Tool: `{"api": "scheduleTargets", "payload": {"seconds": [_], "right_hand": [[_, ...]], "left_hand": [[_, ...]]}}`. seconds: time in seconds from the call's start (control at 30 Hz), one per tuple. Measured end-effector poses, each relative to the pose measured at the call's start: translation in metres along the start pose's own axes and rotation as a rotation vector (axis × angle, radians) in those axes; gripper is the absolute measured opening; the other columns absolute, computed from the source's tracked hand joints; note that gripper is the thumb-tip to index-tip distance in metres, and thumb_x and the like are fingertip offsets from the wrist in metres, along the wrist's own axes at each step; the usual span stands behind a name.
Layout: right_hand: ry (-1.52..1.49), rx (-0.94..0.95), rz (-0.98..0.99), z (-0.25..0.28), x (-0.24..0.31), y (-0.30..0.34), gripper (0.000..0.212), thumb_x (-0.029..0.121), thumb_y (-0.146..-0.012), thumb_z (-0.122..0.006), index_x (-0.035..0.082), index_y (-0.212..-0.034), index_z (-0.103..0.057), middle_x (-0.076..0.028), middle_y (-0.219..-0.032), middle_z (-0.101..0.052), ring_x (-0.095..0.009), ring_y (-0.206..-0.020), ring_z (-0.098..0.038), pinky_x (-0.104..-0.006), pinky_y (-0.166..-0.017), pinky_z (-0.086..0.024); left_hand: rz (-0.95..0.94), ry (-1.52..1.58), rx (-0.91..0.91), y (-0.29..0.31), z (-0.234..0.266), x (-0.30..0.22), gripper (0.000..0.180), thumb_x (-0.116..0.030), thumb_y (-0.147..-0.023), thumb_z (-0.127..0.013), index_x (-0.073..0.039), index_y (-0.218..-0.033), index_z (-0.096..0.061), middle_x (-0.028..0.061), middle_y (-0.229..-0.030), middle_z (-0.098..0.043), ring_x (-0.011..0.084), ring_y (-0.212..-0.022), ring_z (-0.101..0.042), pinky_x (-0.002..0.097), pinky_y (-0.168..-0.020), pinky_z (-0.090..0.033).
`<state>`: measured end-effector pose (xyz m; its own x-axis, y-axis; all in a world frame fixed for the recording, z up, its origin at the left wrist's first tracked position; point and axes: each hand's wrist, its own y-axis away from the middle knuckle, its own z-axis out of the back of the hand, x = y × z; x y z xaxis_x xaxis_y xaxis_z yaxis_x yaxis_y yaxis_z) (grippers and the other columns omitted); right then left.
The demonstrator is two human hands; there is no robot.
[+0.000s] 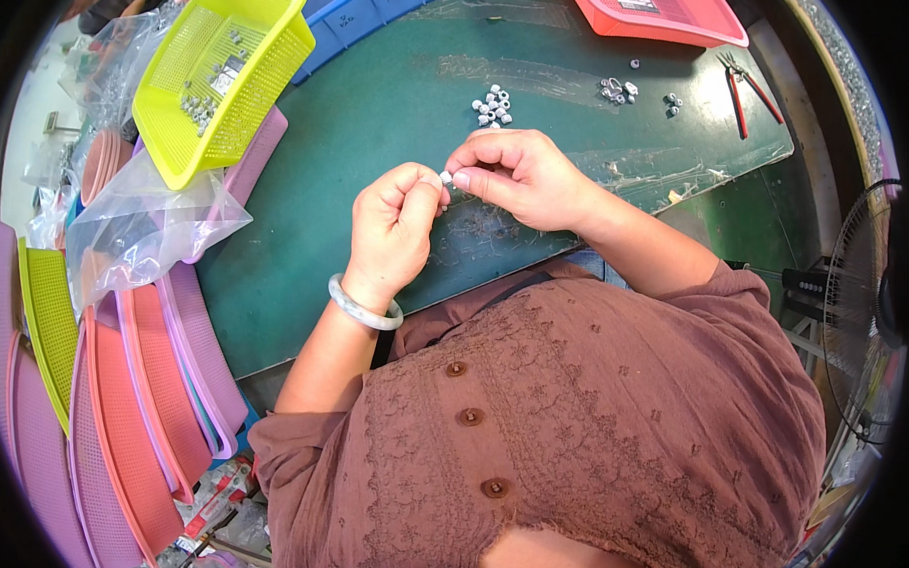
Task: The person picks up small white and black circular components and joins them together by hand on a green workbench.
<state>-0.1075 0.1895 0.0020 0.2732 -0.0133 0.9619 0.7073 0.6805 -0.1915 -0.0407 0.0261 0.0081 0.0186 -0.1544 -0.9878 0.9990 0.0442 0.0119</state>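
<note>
Over the green tabletop my two hands meet fingertip to fingertip. My left hand (397, 221), with a pale bangle (365, 305) on its wrist, is closed in a pinch on a small whitish bead-like piece (446, 177). From the other side, the thumb and fingers of my right hand (526, 176) pinch at the same spot; the fingertips partly hide what lies between them. Just beyond my hands sits a pile of small grey-white beads (491, 108). Farther right lie a small cluster of silvery pieces (618, 91) and a few more beads (673, 104).
Red-handled pliers (747, 95) rest near the table's right edge. A yellow-green basket (175, 159) holding small grey pieces stands at the left, beside a transparent bag (157, 224). Stacked pink and purple baskets (129, 436) line the left. A coral basket (706, 20) is far right; a fan (856, 310) stands nearer.
</note>
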Motion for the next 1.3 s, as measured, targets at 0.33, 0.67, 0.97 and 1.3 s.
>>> {"api": "scheduleTargets", "payload": {"seconds": [0.33,0.67,0.97,1.3], "right_hand": [[-0.011,-0.012,0.023,0.000,-0.001,0.000,0.012,0.010,-0.083,-0.057,-0.001,-0.087,-0.061,-0.007,-0.077,-0.059,-0.011,-0.069,-0.055,-0.0243,-0.063,-0.045],[0.047,-0.001,0.094,0.000,-0.005,0.001,0.011,0.007,-0.083,-0.056,0.000,-0.089,-0.061,-0.005,-0.076,-0.057,-0.012,-0.070,-0.053,-0.0238,-0.063,-0.043],[-0.010,0.001,0.073,0.000,-0.008,0.000,0.013,0.009,-0.085,-0.054,-0.001,-0.090,-0.061,-0.006,-0.078,-0.058,-0.012,-0.072,-0.055,-0.0247,-0.065,-0.044],[-0.167,0.055,-0.138,0.002,-0.003,0.001,0.014,0.010,-0.086,-0.053,-0.001,-0.091,-0.061,-0.006,-0.080,-0.061,-0.011,-0.071,-0.055,-0.0249,-0.065,-0.045]], "left_hand": [[-0.071,-0.098,0.001,0.001,0.001,0.000,0.019,-0.012,-0.085,-0.048,-0.002,-0.070,-0.055,-0.0010,-0.064,-0.051,0.0046,-0.057,-0.044,0.0184,-0.052,-0.036],[-0.113,-0.122,-0.070,0.004,-0.005,-0.003,0.014,-0.004,-0.080,-0.050,0.000,-0.068,-0.055,0.0024,-0.062,-0.052,0.0072,-0.057,-0.047,0.0213,-0.052,-0.038],[-0.030,-0.071,-0.012,0.009,-0.007,0.009,0.018,-0.014,-0.087,-0.048,-0.003,-0.077,-0.059,-0.0017,-0.070,-0.057,0.0038,-0.061,-0.048,0.0172,-0.054,-0.039],[-0.029,-0.043,-0.025,0.010,-0.010,0.007,0.018,-0.013,-0.088,-0.048,-0.003,-0.078,-0.059,-0.0018,-0.070,-0.057,0.0033,-0.061,-0.048,0.0166,-0.054,-0.039]]}}
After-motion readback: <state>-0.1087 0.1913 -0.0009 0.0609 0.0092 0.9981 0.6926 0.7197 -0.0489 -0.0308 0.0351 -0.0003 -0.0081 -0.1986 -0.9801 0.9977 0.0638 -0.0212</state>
